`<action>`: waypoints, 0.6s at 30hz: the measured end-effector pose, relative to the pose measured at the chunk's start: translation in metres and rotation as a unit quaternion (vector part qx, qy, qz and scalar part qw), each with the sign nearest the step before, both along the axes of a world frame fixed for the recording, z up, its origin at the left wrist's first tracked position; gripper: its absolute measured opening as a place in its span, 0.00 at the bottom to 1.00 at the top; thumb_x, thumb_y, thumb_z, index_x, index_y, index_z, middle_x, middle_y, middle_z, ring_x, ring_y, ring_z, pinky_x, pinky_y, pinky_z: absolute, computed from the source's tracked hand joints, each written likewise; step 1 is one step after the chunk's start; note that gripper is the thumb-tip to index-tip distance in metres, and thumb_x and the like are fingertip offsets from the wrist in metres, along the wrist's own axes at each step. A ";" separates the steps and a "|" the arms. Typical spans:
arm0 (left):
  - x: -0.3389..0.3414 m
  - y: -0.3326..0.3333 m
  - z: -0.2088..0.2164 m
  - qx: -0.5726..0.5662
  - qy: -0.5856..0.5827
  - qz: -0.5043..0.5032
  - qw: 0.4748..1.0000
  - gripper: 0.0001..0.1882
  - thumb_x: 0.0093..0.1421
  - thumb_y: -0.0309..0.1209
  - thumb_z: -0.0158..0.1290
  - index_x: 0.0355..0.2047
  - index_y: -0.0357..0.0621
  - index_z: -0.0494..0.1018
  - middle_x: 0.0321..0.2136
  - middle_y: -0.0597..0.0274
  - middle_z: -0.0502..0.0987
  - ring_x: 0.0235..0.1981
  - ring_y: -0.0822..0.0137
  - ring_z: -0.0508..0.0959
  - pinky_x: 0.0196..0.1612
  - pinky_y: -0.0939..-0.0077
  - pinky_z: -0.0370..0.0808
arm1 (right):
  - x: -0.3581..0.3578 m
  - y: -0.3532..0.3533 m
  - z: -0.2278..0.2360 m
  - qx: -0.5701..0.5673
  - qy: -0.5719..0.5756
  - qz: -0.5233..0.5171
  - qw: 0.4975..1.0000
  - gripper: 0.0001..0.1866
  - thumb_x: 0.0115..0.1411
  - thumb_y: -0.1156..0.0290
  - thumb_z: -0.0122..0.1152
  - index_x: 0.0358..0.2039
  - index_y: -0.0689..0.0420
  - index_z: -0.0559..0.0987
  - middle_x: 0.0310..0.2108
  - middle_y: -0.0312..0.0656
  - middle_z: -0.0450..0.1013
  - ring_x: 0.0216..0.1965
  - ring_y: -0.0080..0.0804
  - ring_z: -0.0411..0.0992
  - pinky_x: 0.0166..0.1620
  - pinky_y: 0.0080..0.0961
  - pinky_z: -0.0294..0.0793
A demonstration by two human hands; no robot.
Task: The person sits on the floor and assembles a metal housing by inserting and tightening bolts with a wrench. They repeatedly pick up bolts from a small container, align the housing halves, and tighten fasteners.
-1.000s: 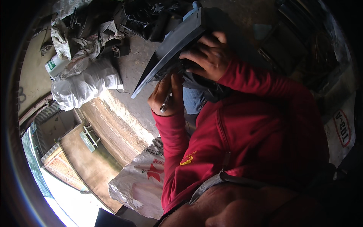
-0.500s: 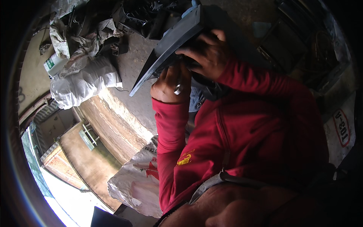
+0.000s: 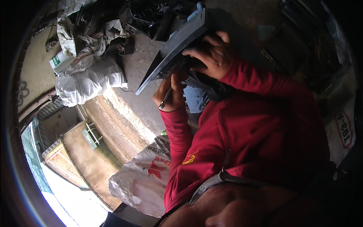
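A dark grey, flat-sided panel (image 3: 179, 39) is tilted up in front of me, its long edge slanting from upper right to lower left. My right hand (image 3: 213, 55) is closed on its near side, thumb and fingers bent against it, with the fingertips partly in shadow. Lower down, my left hand (image 3: 169, 92) is curled with a slim, shiny metal tool (image 3: 165, 99) sticking out past the palm. The tool's other end is hidden by the fingers and the panel, so its exact kind does not show. Those left fingertips are close to the panel's dark inner side.
White plastic-wrapped bundles (image 3: 92, 81) lie to the left, near a white container (image 3: 60, 61). Dark plastic parts (image 3: 151, 19) are heaped at the far side. A printed white sack (image 3: 140, 181) rests by my left arm. Another pale sack (image 3: 342, 126) is at the right.
My left hand has turned, so the metal tool shows as a slim shaft instead of a shiny rounded end. The panel and right hand appear shifted slightly right, along with the whole view.
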State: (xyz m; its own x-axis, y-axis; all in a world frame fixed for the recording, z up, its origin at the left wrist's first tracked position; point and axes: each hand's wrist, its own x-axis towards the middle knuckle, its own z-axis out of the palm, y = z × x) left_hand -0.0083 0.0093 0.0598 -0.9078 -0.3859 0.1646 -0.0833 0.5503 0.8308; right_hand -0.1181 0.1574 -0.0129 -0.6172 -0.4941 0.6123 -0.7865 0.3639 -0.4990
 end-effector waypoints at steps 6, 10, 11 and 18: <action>-0.016 0.017 0.020 -0.308 0.024 -0.069 0.948 0.07 0.58 0.24 0.58 0.37 0.38 0.79 0.29 0.55 0.82 0.27 0.58 0.83 0.26 0.71 0.79 | 0.001 0.004 0.005 0.000 -0.018 0.008 1.000 0.31 0.48 0.57 0.71 0.54 0.38 0.72 0.37 0.29 0.76 0.48 0.33 0.68 0.53 0.48 0.56; -0.022 0.012 0.016 -0.367 0.098 -0.122 0.917 0.09 0.57 0.24 0.58 0.39 0.40 0.78 0.30 0.57 0.81 0.25 0.57 0.82 0.25 0.71 0.78 | 0.001 0.003 0.001 0.016 0.004 0.007 1.000 0.31 0.51 0.55 0.68 0.57 0.38 0.70 0.33 0.30 0.77 0.49 0.34 0.68 0.54 0.51 0.55; -0.023 0.013 0.014 -0.365 0.074 -0.116 0.921 0.09 0.57 0.25 0.58 0.39 0.41 0.78 0.29 0.57 0.81 0.25 0.57 0.82 0.24 0.70 0.77 | 0.002 0.003 0.000 0.013 0.002 0.005 1.000 0.32 0.51 0.55 0.68 0.57 0.38 0.70 0.33 0.30 0.77 0.49 0.34 0.68 0.54 0.51 0.55; -0.032 0.024 0.026 -0.430 -0.045 -0.117 0.894 0.06 0.58 0.31 0.57 0.35 0.45 0.77 0.21 0.57 0.76 0.19 0.53 0.78 0.20 0.64 0.73 | 0.004 -0.002 -0.002 -0.004 0.002 -0.015 1.000 0.34 0.45 0.55 0.72 0.55 0.37 0.72 0.37 0.29 0.77 0.48 0.33 0.68 0.54 0.50 0.56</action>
